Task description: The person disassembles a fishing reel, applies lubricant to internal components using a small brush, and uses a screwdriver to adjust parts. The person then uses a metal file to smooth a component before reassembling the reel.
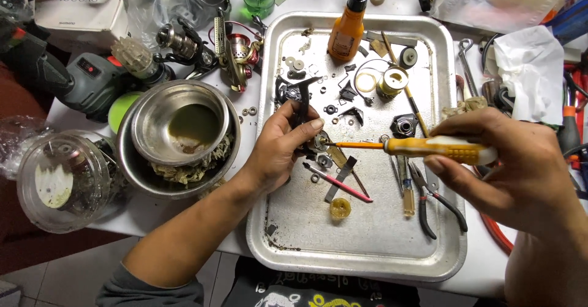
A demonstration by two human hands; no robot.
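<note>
My left hand (278, 148) grips a black fishing reel body (300, 108) and holds it upright over a metal tray (367, 239). In my right hand (508, 166) is a yellow-handled screwdriver (441, 149), held level, its tip touching the reel part near my left fingers. Small reel parts, washers and a brass spool (392, 80) lie scattered on the tray beyond my hands. Pliers (436, 202) lie just below the screwdriver.
An orange squeeze bottle (346, 28) stands at the tray's far edge. Two nested steel bowls (180, 132) sit left of the tray, with a clear plastic jar (61, 181), a power drill (79, 80) and a fishing reel (236, 53) nearby. White cloth (533, 68) lies right.
</note>
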